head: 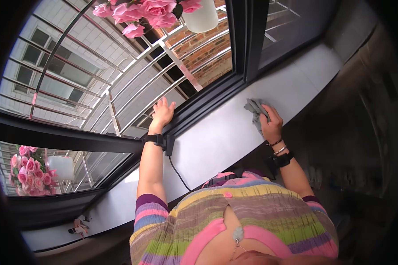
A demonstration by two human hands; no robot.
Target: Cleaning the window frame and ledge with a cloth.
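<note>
My right hand [272, 124] presses a crumpled grey cloth [256, 111] onto the white windowsill [215, 132], near its front edge. The fingers are closed over part of the cloth. My left hand [163, 112] is raised at the dark window frame [199, 101], by the window opening, with its fingers apart and nothing in it. Whether it touches the frame I cannot tell. A black device is strapped to each wrist, and a black cable [179, 173] runs from the left one over the sill.
Metal security bars [139, 79] stand outside, with pink artificial-looking roses [152, 13] and a white pot [202, 18] at the top. A dark sash [69, 131] juts out at the left. A small pinkish object [80, 228] lies on the sill's far-left end.
</note>
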